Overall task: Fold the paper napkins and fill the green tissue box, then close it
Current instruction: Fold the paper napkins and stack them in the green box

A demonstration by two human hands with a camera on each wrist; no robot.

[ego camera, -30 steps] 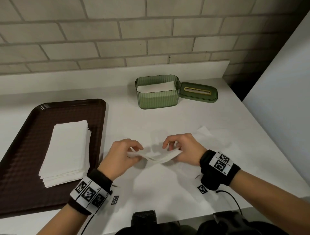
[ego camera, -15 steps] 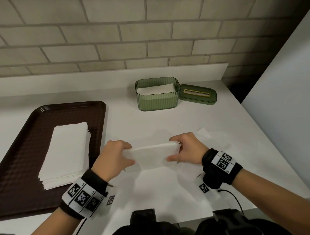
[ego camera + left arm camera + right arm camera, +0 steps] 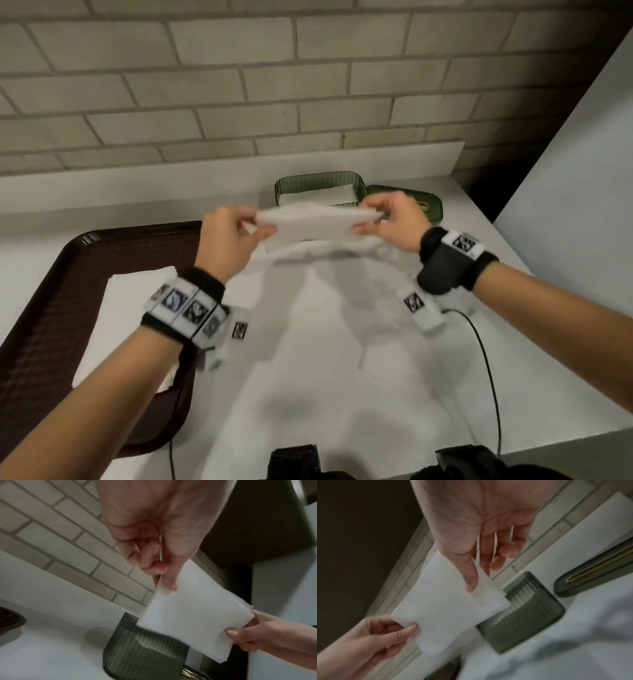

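A folded white napkin (image 3: 313, 222) hangs in the air between my two hands, just in front of the green tissue box (image 3: 318, 181). My left hand (image 3: 236, 233) pinches its left end and my right hand (image 3: 387, 214) pinches its right end. The left wrist view shows the napkin (image 3: 192, 609) above the ribbed box (image 3: 142, 654); in the right wrist view the napkin (image 3: 450, 609) covers part of the box (image 3: 522, 615). White napkins lie inside the open box. Its green lid (image 3: 430, 205) lies flat to the right, also in the right wrist view (image 3: 594, 574).
A dark brown tray (image 3: 51, 308) at the left carries a stack of unfolded white napkins (image 3: 133, 308). A brick wall stands behind the white counter (image 3: 342, 377). A white panel (image 3: 565, 205) bounds the right side. Black cables trail over the counter's front edge.
Both hands have lifted the folded napkin off the counter and carried it away from me toward the green box.
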